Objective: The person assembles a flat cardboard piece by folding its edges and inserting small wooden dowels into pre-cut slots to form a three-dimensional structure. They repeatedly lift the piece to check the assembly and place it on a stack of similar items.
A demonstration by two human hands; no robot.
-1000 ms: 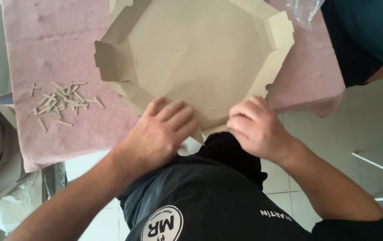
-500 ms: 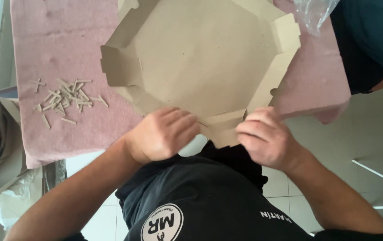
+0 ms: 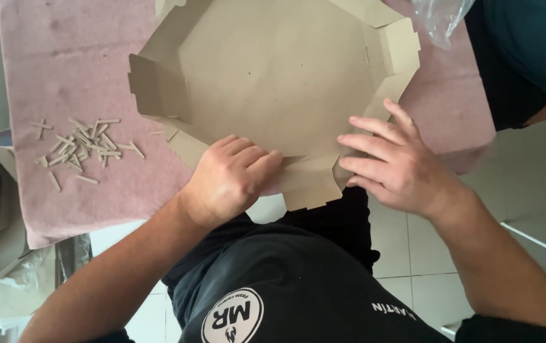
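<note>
Cloth of a dusty pink [image 3: 63, 190] covers the surface in front of you, with a scatter of small wooden sticks [image 3: 79, 147] lying loose on its left part and pale floor tiles [image 3: 406, 254] showing below its near edge. At the far left there is crumpled clear plastic [image 3: 0, 298], too cut off to tell more.

The flat brown cardboard box blank [image 3: 273, 82] lies on the cloth in the middle, its side flaps partly raised and its near flap jutting over the cloth's edge toward you. Your left hand [image 3: 232, 178] rests on that near edge with the fingers curled close together, knuckles up, pressing on the cardboard. Your right hand [image 3: 397, 168] sits at the blank's right near corner, fingers spread and stretched flat, tips touching the cardboard edge.

At the top right, a clear plastic bag [image 3: 441, 19] and another person's dark teal sleeve [image 3: 527, 44] run out of view. Your thumbs are hidden, so you cannot tell whether either pinches the flap.
</note>
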